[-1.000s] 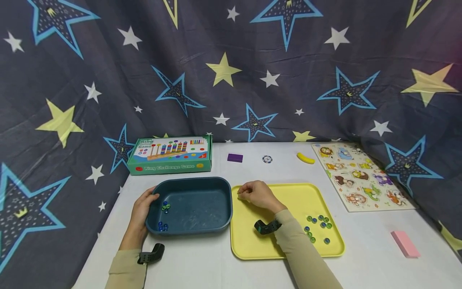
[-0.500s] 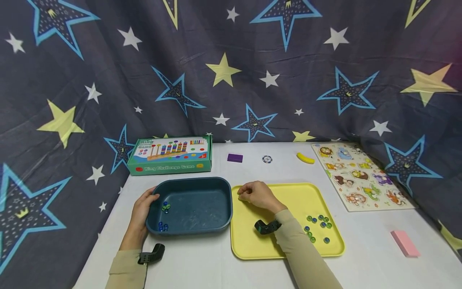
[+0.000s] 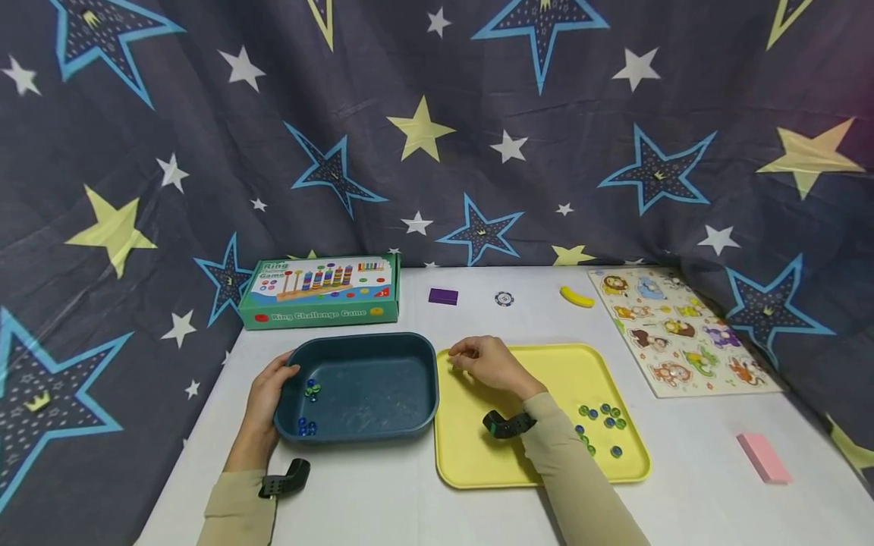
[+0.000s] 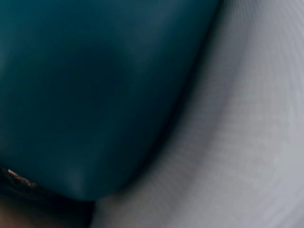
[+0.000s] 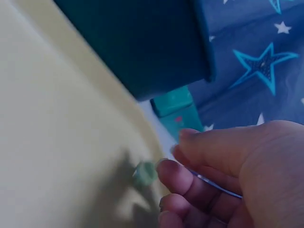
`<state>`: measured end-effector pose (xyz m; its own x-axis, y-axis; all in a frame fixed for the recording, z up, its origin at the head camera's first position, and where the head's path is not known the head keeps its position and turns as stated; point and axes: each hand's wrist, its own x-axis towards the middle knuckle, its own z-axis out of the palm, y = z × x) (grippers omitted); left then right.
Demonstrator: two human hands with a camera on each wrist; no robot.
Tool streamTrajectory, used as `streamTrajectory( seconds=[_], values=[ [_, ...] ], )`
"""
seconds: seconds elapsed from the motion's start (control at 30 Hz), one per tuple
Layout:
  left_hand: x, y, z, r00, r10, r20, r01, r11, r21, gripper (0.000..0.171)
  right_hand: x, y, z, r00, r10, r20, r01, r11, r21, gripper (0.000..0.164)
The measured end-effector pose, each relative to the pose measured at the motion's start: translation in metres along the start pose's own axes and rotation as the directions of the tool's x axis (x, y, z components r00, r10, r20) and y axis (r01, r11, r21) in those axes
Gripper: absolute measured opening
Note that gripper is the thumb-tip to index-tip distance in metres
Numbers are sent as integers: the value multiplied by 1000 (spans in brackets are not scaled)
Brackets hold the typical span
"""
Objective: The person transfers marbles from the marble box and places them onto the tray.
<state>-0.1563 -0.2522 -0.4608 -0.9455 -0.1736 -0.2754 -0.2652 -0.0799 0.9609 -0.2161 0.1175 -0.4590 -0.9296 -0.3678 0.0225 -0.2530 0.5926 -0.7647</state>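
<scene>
Bin point(image 3: 372, 398): Access from the left is blocked by the left hand point(image 3: 266, 390) on the rim; the middle and right are left free of the marbles point(image 3: 317, 389).
Behind the bin: Only a narrow strip is allowed by the box point(image 3: 321, 303).
Tray point(image 3: 454, 455): The far left corner is occupied by the right hand point(image 3: 490, 362), the near right is crossed by the forearm point(image 3: 580, 470); room is offered at far right.
Bin-tray border: A low crossing is barred by the bin's wall.
Table point(image 3: 369, 493): A wide near-side passage is bounded by forearm and tray, a narrower lane by tray and board point(image 3: 683, 334).
</scene>
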Motion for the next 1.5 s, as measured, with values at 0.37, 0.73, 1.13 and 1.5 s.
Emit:
streamTrajectory(
  seconds=[0.37,0.73,1.13,1.5],
  values=[
    [1,1,0,1000,-9,-9,8,1000,-10,41,-8,-55,-8,988,-112,-105,131,973,190,14],
    [-6,10,3,1000,-30,3,30,999,-17,43,-25,-126,23,979,-196,-64,206,920,334,14],
    [-3,5,3,1000,-18,1,18,1000,-22,42,8,-120,95,937,-317,149,288,939,190,15],
    [2,-1,1,1000,-8,-11,8,1000,0,41,20,-138,118,879,-310,362,323,946,26,17]
  ],
)
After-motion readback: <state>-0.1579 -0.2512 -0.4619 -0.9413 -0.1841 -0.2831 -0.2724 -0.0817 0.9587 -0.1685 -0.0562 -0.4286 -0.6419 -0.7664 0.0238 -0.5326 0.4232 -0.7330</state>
